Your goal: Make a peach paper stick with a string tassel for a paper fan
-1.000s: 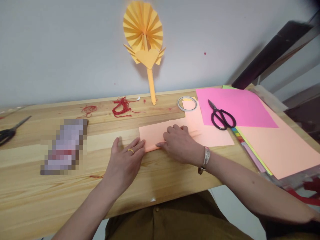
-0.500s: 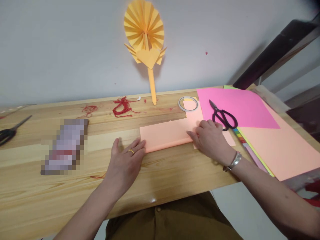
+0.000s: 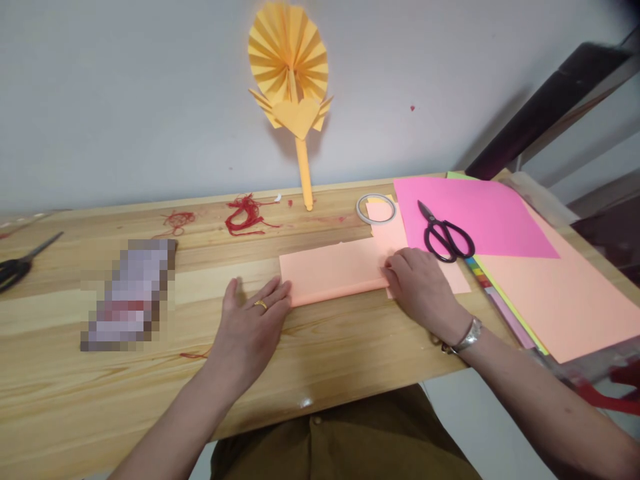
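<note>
A folded peach paper strip (image 3: 333, 270) lies on the wooden table, its near edge rounded like a roll. My left hand (image 3: 255, 320) rests at the strip's left end, fingers spread and fingertips on the paper's edge. At the right end, my right hand (image 3: 420, 287) has its fingers curled together on the near corner of the strip, thumb partly hidden. Beneath that end lies another peach paper piece (image 3: 393, 233), with a roll of tape (image 3: 376, 209) on its far part.
Black scissors (image 3: 447, 239) lie on pink paper (image 3: 480, 213) at the right. Red thread (image 3: 245, 215), a pixelated flat object (image 3: 133, 293) and other scissors (image 3: 17, 270) are left. A yellow paper fan (image 3: 300, 120) leans on the wall.
My right hand has shifted slightly nearer to me, and its fingers have curled in more at the strip's right end. My left hand has stayed in place.
</note>
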{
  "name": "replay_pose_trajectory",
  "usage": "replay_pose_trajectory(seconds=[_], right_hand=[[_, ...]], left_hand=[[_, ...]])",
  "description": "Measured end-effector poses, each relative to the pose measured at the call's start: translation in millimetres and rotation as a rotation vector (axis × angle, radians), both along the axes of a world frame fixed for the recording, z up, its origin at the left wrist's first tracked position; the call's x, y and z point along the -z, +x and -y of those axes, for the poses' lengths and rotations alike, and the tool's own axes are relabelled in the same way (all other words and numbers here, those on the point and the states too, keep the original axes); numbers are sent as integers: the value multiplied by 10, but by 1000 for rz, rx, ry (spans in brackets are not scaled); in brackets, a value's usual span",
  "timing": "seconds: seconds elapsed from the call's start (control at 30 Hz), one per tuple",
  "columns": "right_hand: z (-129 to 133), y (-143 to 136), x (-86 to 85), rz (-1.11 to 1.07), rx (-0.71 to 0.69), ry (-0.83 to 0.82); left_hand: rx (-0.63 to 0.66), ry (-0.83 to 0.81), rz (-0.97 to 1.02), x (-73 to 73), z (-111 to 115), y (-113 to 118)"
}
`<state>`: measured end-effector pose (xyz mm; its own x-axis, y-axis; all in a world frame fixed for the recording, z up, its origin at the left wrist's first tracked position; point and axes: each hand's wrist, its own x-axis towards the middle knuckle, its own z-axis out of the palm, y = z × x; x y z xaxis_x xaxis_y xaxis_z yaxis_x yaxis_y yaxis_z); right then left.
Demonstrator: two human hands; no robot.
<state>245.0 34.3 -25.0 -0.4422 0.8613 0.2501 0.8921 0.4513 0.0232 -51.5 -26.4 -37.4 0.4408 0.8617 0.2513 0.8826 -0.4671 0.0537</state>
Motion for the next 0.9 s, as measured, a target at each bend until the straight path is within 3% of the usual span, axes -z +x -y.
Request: replay_pose_trajectory(seconds=[0.13,0.4,0.6,0.73,0.9], right_hand=[[60,-182,-10,-48,-133,-132],[113,-847,-147,-81,-387,-280],[98,-1170,-157,-117,-432,-330],[99,-1181,-174,-114,-429,-355],[62,-918,-224,-68,-355,-387]], left_hand=[[-7,-16,12,-22,4,9],[-8,-16,24,-25,8,18],[14,-44,-4,-75,4,26],[15,22,26,-56,-2,34],[6,26,45,-42,6,39]])
